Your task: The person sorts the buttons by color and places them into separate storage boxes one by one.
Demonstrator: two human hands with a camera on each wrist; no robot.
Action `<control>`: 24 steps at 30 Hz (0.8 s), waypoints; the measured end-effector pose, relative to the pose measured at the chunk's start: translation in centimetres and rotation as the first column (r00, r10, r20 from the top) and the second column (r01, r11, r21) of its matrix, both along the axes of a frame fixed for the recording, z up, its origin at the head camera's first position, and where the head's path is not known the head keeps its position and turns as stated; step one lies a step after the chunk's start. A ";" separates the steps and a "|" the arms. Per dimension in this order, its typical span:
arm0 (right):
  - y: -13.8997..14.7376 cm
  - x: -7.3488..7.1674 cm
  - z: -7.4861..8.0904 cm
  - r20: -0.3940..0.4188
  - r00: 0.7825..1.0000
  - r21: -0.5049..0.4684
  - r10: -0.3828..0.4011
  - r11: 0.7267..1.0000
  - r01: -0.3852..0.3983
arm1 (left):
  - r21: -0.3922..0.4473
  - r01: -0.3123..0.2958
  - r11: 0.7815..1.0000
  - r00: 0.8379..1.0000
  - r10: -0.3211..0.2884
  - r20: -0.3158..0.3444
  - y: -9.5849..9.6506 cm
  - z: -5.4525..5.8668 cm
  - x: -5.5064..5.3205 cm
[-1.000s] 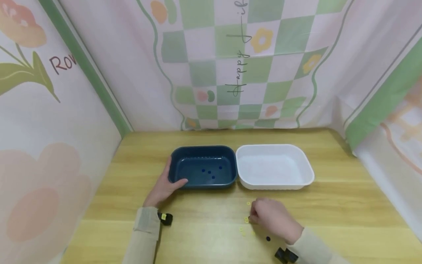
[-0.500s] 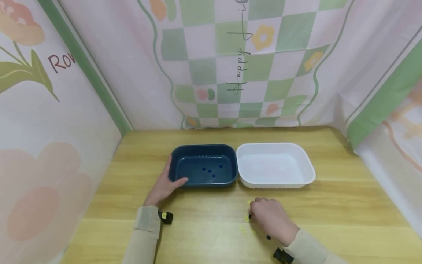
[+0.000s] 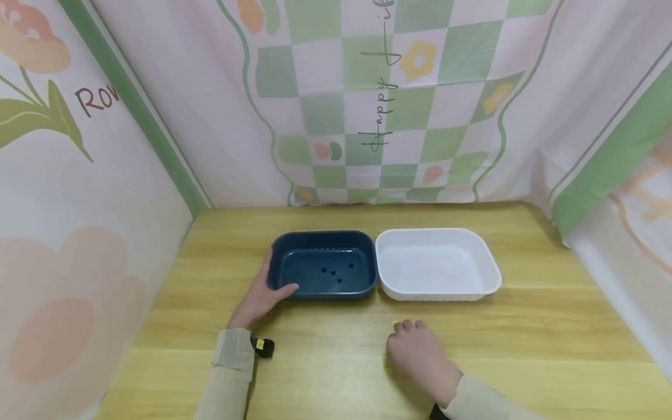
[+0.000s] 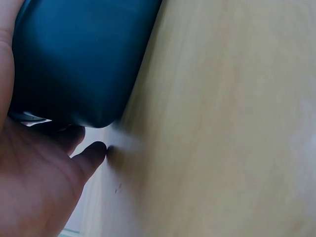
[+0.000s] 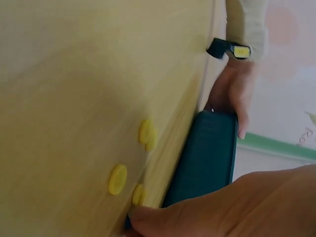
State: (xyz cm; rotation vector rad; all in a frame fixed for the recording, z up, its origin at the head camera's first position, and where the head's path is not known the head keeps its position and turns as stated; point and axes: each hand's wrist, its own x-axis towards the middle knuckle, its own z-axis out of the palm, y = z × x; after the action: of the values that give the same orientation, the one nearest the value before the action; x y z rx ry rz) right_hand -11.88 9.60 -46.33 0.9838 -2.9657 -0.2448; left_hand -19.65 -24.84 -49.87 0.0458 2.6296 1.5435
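My left hand holds the left front corner of a dark blue tray, thumb over the rim and fingers along its outer side. Several small dark blue buttons lie in this tray. Over the table in front of the trays, my right hand has its fingers curled down. In the right wrist view, a dark blue button shows under the thumb, pinched and mostly hidden. Close by lie several yellow buttons, which the right hand largely covers in the head view.
A white tray stands against the right side of the blue one. Both are on a wood-patterned table. Patterned curtains hang behind the table and along its sides.
My right hand has shifted left and slightly toward me, over the yellow buttons. The dark buttons beside it are now out of sight in the head view. The left hand has stayed put.
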 end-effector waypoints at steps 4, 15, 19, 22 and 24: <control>-0.5 0.2 -0.4 -0.047 0.999 0.020 0.007 1.000 -0.006 | -0.012 0.013 1.000 1.000 -0.013 -0.011 -0.1 -0.2 0.0; -0.3 0.0 -0.6 -0.097 0.995 0.027 0.038 0.999 -0.035 | -0.012 0.012 1.000 1.000 -0.012 -0.017 -0.1 -0.1 0.0; 0.1 -0.4 -0.3 -0.060 0.997 -0.002 0.050 0.999 -0.050 | -0.012 0.012 1.000 1.000 -0.012 -0.014 -0.1 -0.1 0.0; 0.4 -0.9 0.1 -0.021 0.999 -0.035 0.050 0.998 -0.051 | -0.019 0.013 1.000 1.000 -0.013 -0.011 -0.1 -0.1 0.0; 0.7 -1.3 0.5 0.012 0.999 -0.099 0.040 0.994 -0.039 | -0.021 0.012 1.000 1.000 -0.012 -0.008 -0.1 -0.1 -0.1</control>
State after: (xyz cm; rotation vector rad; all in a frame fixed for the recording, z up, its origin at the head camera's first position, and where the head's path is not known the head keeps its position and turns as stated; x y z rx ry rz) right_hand -13.15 10.29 -45.84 1.0356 -2.9343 -0.0908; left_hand -19.71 -24.92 -49.99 0.0659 2.6468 1.5151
